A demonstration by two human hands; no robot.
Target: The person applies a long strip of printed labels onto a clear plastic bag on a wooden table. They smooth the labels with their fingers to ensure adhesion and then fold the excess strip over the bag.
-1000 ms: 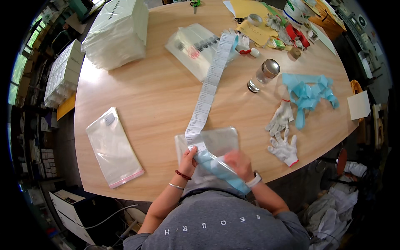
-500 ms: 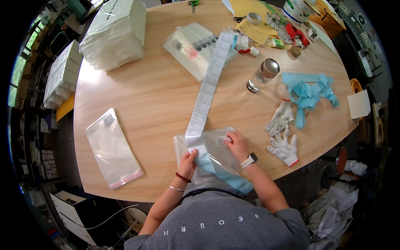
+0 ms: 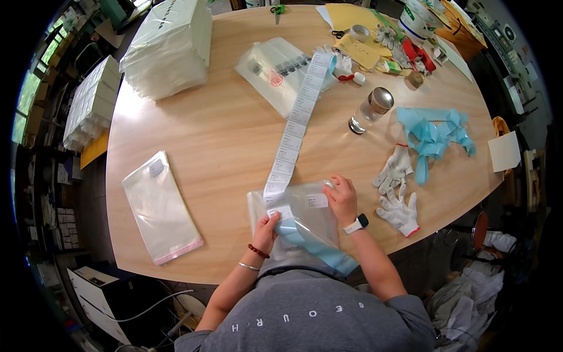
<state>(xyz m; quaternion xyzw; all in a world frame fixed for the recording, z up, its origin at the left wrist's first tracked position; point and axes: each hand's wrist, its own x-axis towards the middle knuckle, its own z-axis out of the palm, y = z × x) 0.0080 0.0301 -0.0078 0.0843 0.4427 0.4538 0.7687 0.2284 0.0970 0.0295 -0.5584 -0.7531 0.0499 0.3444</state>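
I stand at a broad, pale wood-grain table point(image 3: 223, 146). A tall white stack of plastic-wrapped bags point(image 3: 167, 56) sits at its far left. Right in front of me lies a clear, flat plastic bag point(image 3: 311, 212). A long paper strip of white labels point(image 3: 290, 144) runs from the far side of the table down over that bag, and its bare light-blue backing point(image 3: 311, 237) slants away to my right. My left hand point(image 3: 265, 232) pinches the strip between thumb and fingers. My right hand point(image 3: 343, 202) is half open, fingers loosely bent, at the bag's right edge; I cannot tell whether they grip it. Just beside them, one small white rectangular label point(image 3: 317, 200) lies on the bag's upper right.
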